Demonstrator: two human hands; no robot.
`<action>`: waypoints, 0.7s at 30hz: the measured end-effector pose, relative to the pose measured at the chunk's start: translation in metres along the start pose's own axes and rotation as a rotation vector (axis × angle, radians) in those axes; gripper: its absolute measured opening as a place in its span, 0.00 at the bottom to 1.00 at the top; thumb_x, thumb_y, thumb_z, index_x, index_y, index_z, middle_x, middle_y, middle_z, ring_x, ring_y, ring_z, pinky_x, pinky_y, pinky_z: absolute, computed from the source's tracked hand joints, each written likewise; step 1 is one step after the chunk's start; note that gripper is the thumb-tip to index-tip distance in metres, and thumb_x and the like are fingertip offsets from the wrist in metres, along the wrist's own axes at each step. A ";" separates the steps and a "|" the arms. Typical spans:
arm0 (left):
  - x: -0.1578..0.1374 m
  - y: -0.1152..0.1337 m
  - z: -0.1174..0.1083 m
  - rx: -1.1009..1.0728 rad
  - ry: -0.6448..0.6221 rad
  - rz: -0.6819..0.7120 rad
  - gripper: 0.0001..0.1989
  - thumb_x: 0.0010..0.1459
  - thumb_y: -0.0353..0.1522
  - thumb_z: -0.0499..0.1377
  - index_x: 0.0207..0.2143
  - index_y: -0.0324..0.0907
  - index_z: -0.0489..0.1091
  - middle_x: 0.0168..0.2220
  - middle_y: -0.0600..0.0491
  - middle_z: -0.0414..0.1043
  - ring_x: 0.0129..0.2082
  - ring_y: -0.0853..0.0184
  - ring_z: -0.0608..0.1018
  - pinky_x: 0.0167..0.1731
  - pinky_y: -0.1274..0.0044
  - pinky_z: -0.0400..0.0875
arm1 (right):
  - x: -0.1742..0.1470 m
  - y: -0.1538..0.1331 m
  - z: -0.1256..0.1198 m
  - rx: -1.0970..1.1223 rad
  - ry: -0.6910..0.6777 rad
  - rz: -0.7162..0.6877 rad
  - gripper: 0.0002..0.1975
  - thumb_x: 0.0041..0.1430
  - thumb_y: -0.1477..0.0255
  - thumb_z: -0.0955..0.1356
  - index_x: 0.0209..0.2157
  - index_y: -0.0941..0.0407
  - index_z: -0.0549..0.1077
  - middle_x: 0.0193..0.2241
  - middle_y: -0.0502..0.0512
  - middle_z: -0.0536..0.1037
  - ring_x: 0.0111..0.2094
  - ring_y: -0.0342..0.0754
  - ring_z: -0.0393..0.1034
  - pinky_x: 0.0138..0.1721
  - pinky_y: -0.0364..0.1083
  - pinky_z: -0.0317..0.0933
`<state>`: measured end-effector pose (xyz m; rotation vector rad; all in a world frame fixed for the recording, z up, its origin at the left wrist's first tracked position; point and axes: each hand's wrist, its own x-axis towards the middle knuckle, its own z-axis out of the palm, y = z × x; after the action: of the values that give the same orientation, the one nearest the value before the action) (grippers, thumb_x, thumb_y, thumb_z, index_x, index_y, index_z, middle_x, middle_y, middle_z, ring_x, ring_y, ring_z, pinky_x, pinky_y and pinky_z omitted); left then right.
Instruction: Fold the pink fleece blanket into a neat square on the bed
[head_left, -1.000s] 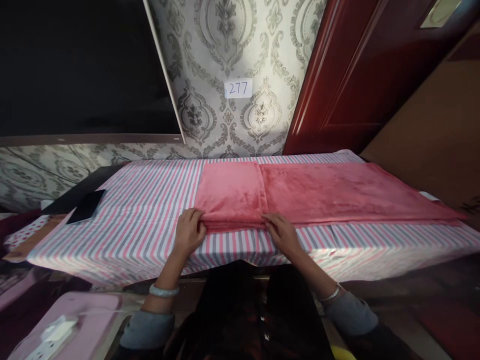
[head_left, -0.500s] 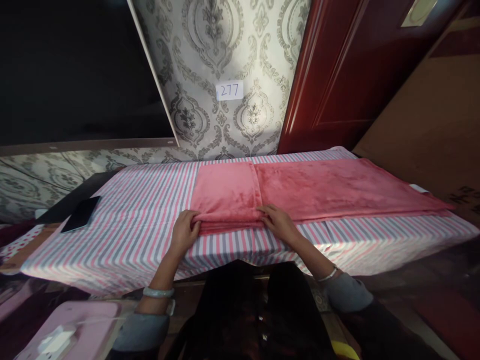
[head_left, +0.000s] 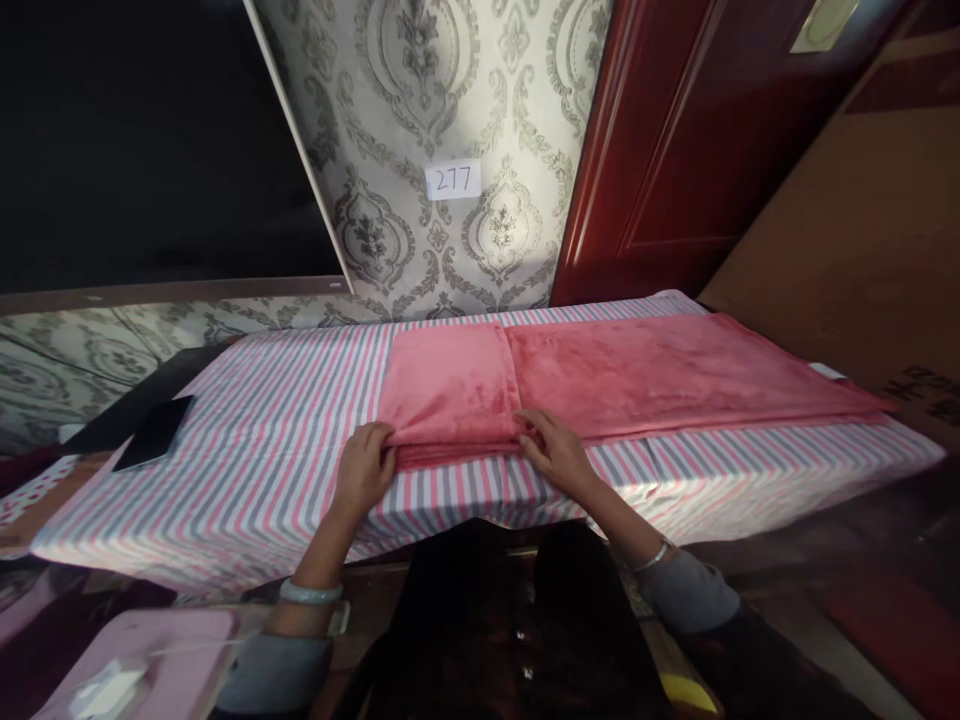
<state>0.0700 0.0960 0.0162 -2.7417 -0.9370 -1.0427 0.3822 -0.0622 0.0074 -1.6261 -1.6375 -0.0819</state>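
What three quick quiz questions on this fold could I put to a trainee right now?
1. True or false: both hands grip the near edge of the pink fleece blanket.
2. Which lies at the far left of the striped tablecloth: A) scissors, B) a dark flat tablet, C) a cup?
3. What number is on the white wall label?

Key: 1 true, left hand and right hand; 2 B; 3 277.

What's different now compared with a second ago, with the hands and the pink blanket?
Almost nothing. Both hands, left hand and right hand, keep pinching the near edge of the folded pink blanket on the striped cloth; only the view shifted slightly.
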 end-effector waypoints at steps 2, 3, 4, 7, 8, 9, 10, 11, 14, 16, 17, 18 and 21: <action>0.001 0.000 -0.001 -0.001 -0.002 0.007 0.11 0.59 0.29 0.54 0.45 0.43 0.67 0.44 0.44 0.74 0.45 0.55 0.75 0.48 0.63 0.71 | 0.002 0.000 0.001 -0.046 -0.033 -0.001 0.16 0.64 0.72 0.65 0.52 0.56 0.71 0.42 0.58 0.75 0.39 0.52 0.72 0.40 0.48 0.67; 0.001 0.001 -0.001 0.000 -0.008 0.011 0.11 0.59 0.29 0.54 0.45 0.43 0.68 0.44 0.44 0.74 0.45 0.55 0.75 0.48 0.63 0.71 | 0.004 0.000 0.002 -0.064 -0.038 0.000 0.14 0.64 0.73 0.64 0.50 0.55 0.72 0.41 0.58 0.75 0.38 0.51 0.72 0.39 0.48 0.67; 0.001 0.001 -0.001 0.004 -0.014 0.013 0.11 0.58 0.28 0.54 0.44 0.43 0.68 0.43 0.44 0.74 0.45 0.55 0.75 0.48 0.63 0.71 | 0.005 0.000 0.003 -0.075 -0.029 -0.002 0.13 0.64 0.74 0.63 0.48 0.55 0.73 0.39 0.57 0.75 0.36 0.51 0.72 0.38 0.47 0.66; 0.001 0.001 -0.002 0.039 -0.027 -0.021 0.11 0.57 0.25 0.53 0.41 0.43 0.69 0.43 0.44 0.74 0.45 0.54 0.75 0.46 0.63 0.71 | 0.005 0.001 0.008 -0.095 0.054 -0.020 0.12 0.64 0.77 0.61 0.44 0.55 0.74 0.37 0.58 0.75 0.37 0.51 0.72 0.39 0.47 0.66; 0.001 0.001 -0.002 0.053 -0.029 -0.032 0.11 0.56 0.25 0.52 0.40 0.43 0.69 0.43 0.44 0.74 0.44 0.54 0.75 0.45 0.62 0.71 | 0.004 0.001 0.009 -0.107 0.077 -0.029 0.12 0.64 0.77 0.61 0.43 0.55 0.74 0.37 0.58 0.75 0.37 0.52 0.72 0.39 0.48 0.66; 0.001 0.001 -0.002 0.062 -0.033 -0.036 0.12 0.56 0.24 0.52 0.40 0.43 0.70 0.43 0.43 0.74 0.44 0.53 0.75 0.45 0.62 0.71 | 0.002 0.001 0.010 -0.120 0.086 -0.040 0.12 0.64 0.77 0.61 0.42 0.56 0.74 0.36 0.59 0.75 0.37 0.52 0.72 0.39 0.49 0.66; 0.001 0.001 -0.002 0.063 -0.039 -0.033 0.12 0.55 0.24 0.52 0.40 0.43 0.70 0.43 0.43 0.74 0.44 0.53 0.74 0.45 0.62 0.71 | 0.000 0.002 0.011 -0.127 0.080 -0.049 0.12 0.65 0.77 0.60 0.42 0.56 0.75 0.36 0.59 0.75 0.37 0.53 0.72 0.39 0.49 0.66; 0.001 0.001 -0.002 0.056 -0.046 -0.026 0.13 0.55 0.24 0.52 0.40 0.43 0.70 0.42 0.44 0.74 0.44 0.53 0.75 0.45 0.62 0.72 | -0.003 0.002 0.011 -0.123 0.069 -0.056 0.13 0.65 0.77 0.60 0.42 0.56 0.75 0.36 0.59 0.75 0.37 0.53 0.71 0.39 0.49 0.66; 0.000 0.001 -0.002 0.018 -0.056 -0.015 0.14 0.53 0.24 0.53 0.41 0.44 0.72 0.42 0.45 0.74 0.44 0.54 0.75 0.48 0.62 0.71 | -0.009 0.001 0.008 -0.069 0.034 -0.061 0.12 0.66 0.74 0.62 0.47 0.54 0.74 0.37 0.58 0.75 0.39 0.52 0.72 0.42 0.49 0.67; 0.000 0.002 -0.003 0.010 -0.049 -0.019 0.15 0.53 0.24 0.54 0.42 0.44 0.72 0.42 0.46 0.74 0.44 0.54 0.75 0.48 0.61 0.71 | -0.011 0.000 0.004 -0.068 -0.005 -0.056 0.14 0.65 0.70 0.65 0.51 0.53 0.72 0.40 0.58 0.75 0.43 0.53 0.71 0.44 0.50 0.67; 0.001 0.003 -0.003 0.015 -0.045 -0.020 0.16 0.52 0.25 0.54 0.43 0.43 0.72 0.43 0.45 0.74 0.45 0.54 0.75 0.49 0.61 0.71 | -0.011 -0.001 0.002 -0.090 -0.033 -0.049 0.16 0.64 0.68 0.67 0.53 0.53 0.71 0.42 0.58 0.74 0.44 0.54 0.71 0.44 0.51 0.67; 0.001 0.003 -0.004 0.020 -0.044 -0.016 0.17 0.52 0.25 0.54 0.44 0.43 0.72 0.45 0.44 0.74 0.47 0.53 0.74 0.49 0.60 0.71 | -0.010 -0.002 0.001 -0.119 -0.063 -0.041 0.18 0.63 0.68 0.68 0.54 0.53 0.71 0.43 0.59 0.74 0.44 0.54 0.71 0.44 0.51 0.67; 0.003 0.007 -0.006 0.008 -0.063 0.040 0.18 0.54 0.27 0.55 0.49 0.41 0.71 0.50 0.42 0.74 0.51 0.51 0.73 0.51 0.58 0.70 | -0.004 -0.003 0.001 -0.197 -0.119 -0.033 0.16 0.63 0.74 0.65 0.52 0.53 0.72 0.41 0.58 0.74 0.42 0.52 0.71 0.41 0.48 0.66</action>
<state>0.0718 0.0905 0.0238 -2.7899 -0.8879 -0.9494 0.3789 -0.0659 0.0057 -1.7809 -1.7941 -0.1710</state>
